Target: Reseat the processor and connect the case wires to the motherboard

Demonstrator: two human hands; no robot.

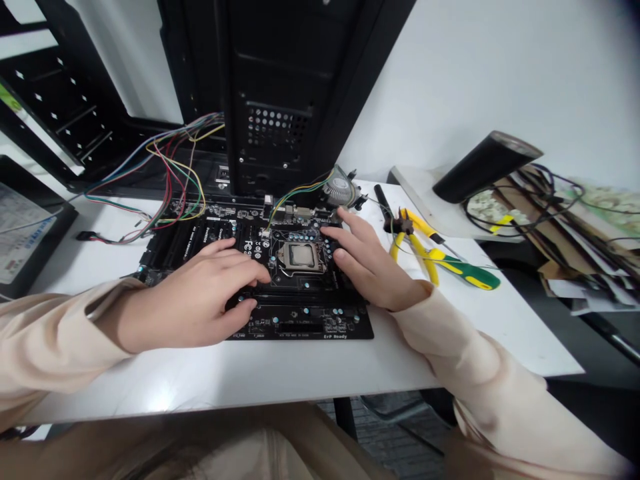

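Note:
A black motherboard (300,297) lies flat on the white table, a square silver processor (301,256) seated in its socket. My left hand (200,290) rests over the board's left half, fingers bent and apart, thumb near the front slots. On the right side, my right hand (367,257) lies with spread fingers along the board's edge beside the socket. Neither hand grips anything. Behind my right fingertips stands a round CPU cooler fan (341,187), its thin coloured wires running to a connector on the board. Part of the slot area is hidden under my left hand.
A black computer case (280,73) stands at the back, with coloured cables (173,167) spilling out. Pliers (403,230) and a green-yellow screwdriver (465,270) lie to the right. A black box with a label (23,233) sits at left. Beyond are a black cylinder (483,167) and stacked cardboard (530,207).

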